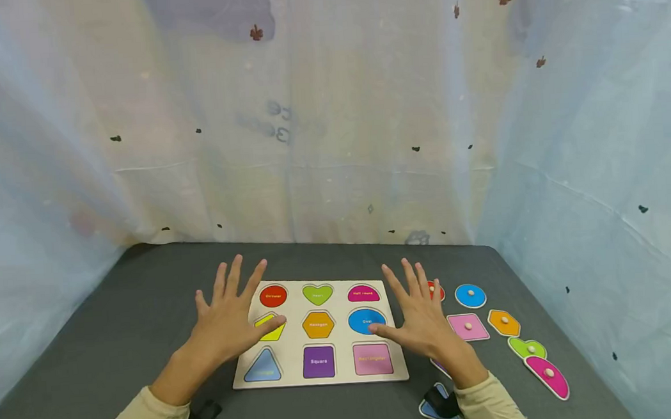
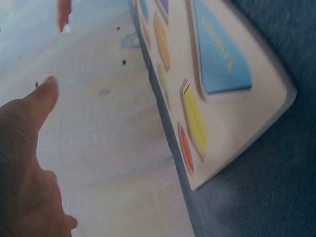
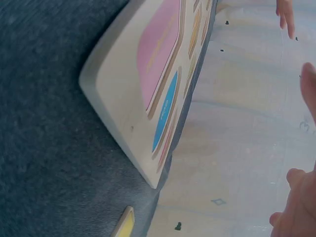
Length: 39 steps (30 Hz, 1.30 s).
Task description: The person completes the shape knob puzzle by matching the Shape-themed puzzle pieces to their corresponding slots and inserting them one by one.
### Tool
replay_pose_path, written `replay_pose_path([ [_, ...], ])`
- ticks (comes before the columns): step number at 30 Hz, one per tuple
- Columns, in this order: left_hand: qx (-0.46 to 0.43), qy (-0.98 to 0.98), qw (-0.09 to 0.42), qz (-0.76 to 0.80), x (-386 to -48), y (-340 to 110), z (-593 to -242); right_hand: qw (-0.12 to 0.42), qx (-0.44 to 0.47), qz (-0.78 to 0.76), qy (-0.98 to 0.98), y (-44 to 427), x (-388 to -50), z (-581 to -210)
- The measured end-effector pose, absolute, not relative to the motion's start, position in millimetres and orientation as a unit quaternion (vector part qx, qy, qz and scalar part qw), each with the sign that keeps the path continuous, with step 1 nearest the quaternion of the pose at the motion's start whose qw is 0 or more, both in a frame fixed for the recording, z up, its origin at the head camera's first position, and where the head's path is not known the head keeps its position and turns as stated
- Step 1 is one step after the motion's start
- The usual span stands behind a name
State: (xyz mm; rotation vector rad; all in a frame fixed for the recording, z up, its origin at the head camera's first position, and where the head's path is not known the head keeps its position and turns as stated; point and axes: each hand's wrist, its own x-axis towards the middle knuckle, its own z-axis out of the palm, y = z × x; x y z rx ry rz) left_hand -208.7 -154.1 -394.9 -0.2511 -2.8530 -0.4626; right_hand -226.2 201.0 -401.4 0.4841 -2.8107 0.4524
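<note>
A pale wooden shape board (image 1: 292,364) lies on the grey table, its recesses coloured and labelled in three rows. Over its left edge my left hand (image 1: 227,322) is raised, fingers spread and straight, holding nothing. My right hand (image 1: 419,316) is held likewise over the right edge, its thumb in front of the blue oval recess (image 1: 365,318). In the left wrist view, the left hand (image 2: 24,163) appears beside the board's triangle recess (image 2: 222,59). The right wrist view shows part of the right hand (image 3: 298,207) and the pink recess (image 3: 160,49).
Loose knobbed pieces lie right of the board: blue oval (image 1: 470,296), pink rectangle (image 1: 468,334), orange hexagon (image 1: 499,321), green heart (image 1: 523,348), magenta half round (image 1: 545,382). A blue triangle (image 1: 431,413) is partly behind the right wrist strap. Patterned sheets (image 1: 334,190) hang around the table.
</note>
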Motion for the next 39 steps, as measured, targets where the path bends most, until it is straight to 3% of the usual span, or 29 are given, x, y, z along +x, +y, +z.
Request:
replay_pose_path([
  [21,-0.106,-0.973,-0.086,-0.188,-229,-201,-409,-0.001,0.179,0.214,-0.960,225,-251,-403],
  [39,-0.137,-0.962,-0.127,-0.197,-239,-210,-424,-0.079,0.190,0.296,-0.933,272,-284,-414],
])
